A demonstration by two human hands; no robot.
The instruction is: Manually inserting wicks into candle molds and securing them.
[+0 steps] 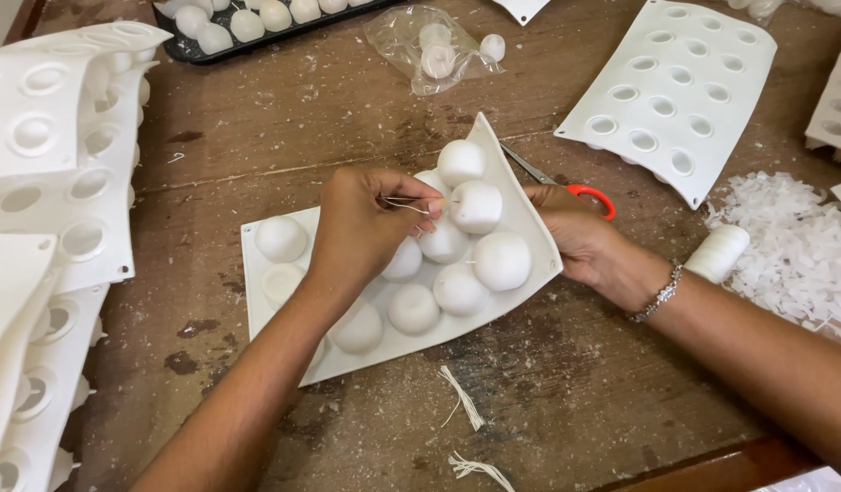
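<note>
Centrally on the wooden desk (566, 383) lies a white silicone mould (530, 239), domes up. Left hand (361, 228) fingers pinch a thin wick (404, 202) at one dome; right hand (589, 241) grips the mould's raised edge, fingers curled, beside red-handled scissors (575, 187).

A stack of empty white moulds (56, 182) is sitting at the left edge of the wooden table (284, 118). Another empty mould (676, 91) is lying at the upper right, with a heap of white flakes (794, 246) spreading just below it. A black tray (188, 50) of white balls is resting along the top edge, and a clear plastic bag (430, 46) holding a few white pieces is lying beside it. Short bundles of string (463, 401) are lying near the bottom.
</note>
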